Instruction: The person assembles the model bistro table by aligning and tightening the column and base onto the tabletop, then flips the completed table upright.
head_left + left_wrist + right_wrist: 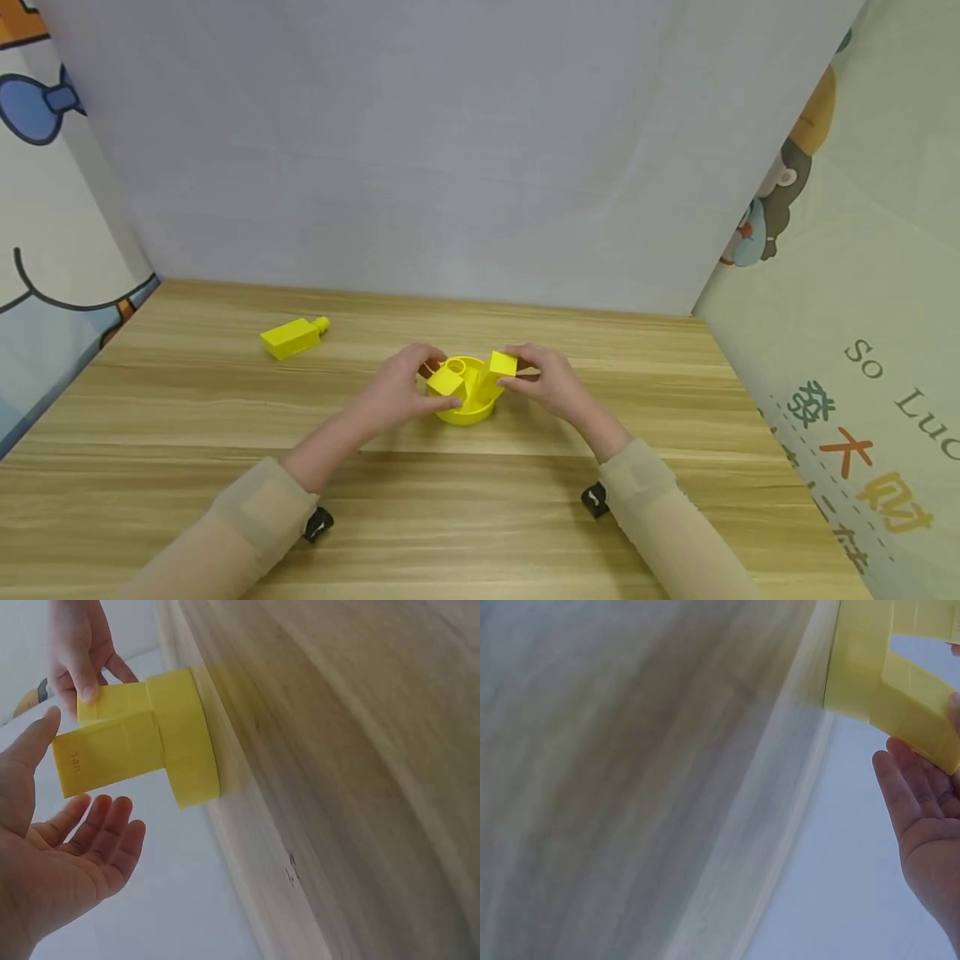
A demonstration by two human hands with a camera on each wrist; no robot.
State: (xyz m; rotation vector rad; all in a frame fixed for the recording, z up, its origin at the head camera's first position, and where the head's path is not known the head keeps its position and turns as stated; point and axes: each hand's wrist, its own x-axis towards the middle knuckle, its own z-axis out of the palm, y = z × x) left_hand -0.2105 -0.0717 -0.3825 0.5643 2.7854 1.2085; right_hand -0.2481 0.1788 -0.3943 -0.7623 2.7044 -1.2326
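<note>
A round yellow dish (467, 415) with low walls stands on the wooden table. Inside it, two yellow box-shaped pieces stick up, leaning apart. My left hand (402, 385) holds the left box-shaped piece (109, 754) by its upper end, thumb on one side and fingertips on the other; small raised characters show on it. With thumb and fingers my right hand (551, 382) pinches the right box-shaped piece (502, 364) near its top. A yellow ring (455, 365) shows behind the left piece. The lower ends of both pieces are hidden by the dish wall in the wrist views.
A yellow rectangular bottle with a narrow neck (292, 337) lies on its side at the back left of the table (465, 517). A pale grey cloth (420, 167) hangs behind the table. Printed cloths stand at both sides.
</note>
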